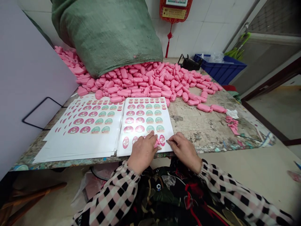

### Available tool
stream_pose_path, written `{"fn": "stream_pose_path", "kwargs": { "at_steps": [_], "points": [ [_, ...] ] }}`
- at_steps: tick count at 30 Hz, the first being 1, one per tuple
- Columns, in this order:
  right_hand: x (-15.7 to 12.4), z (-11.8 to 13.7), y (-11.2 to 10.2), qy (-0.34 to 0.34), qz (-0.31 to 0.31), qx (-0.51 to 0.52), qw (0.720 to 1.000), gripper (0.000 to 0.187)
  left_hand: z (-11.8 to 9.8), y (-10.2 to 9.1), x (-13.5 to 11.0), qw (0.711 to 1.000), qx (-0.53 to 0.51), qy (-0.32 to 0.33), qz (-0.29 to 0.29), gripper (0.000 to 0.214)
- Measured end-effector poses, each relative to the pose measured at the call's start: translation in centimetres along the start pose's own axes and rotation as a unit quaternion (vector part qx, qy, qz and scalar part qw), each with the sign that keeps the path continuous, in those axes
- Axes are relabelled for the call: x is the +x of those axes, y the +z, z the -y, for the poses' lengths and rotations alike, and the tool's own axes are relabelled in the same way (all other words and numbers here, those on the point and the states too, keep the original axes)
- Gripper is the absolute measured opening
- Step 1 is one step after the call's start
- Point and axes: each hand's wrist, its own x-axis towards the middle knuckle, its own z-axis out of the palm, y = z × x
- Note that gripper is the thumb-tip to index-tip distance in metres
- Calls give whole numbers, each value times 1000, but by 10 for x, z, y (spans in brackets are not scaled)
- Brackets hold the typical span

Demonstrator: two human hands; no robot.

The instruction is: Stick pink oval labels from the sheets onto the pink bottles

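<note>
My left hand (142,151) is closed around a small pink plastic piece (156,142) at the near edge of a white sticker sheet (144,124). My right hand (184,149) rests beside it, fingertips pinched at the sheet's lower right corner near an oval pink sticker (162,139); whether it holds anything is too small to see. The sheet carries rows of round pink and green stickers. A big heap of pink plastic pieces (150,83) lies across the back of the worn table (202,125).
A stack of more sticker sheets (87,125) lies left of the one in use. A green woven sack (105,31) spills the pink pieces. A blue crate (219,67) stands at the back right. Pink scraps (231,122) lie on the right. A purple panel (25,81) borders the left.
</note>
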Motion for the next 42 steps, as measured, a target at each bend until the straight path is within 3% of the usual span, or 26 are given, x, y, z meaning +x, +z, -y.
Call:
{"fn": "stream_pose_path", "kwargs": {
  "at_steps": [11,16,25,35,42],
  "points": [
    [20,1,12,29,-43,9,999,17,2,0,1,1000,1,10,-8,48],
    [31,-3,7,18,-12,-4,1000,15,2,-1,1,1000,-2,9,-7,47],
    [26,-3,-8,-2,44,-15,999,15,7,-3,6,1000,-12,16,14,51],
    [24,7,0,47,-7,-21,999,21,13,-6,19,998,-16,28,60,61],
    [18,17,-6,14,-60,1,998,21,12,-7,20,998,-20,29,57,60]
  ]
}}
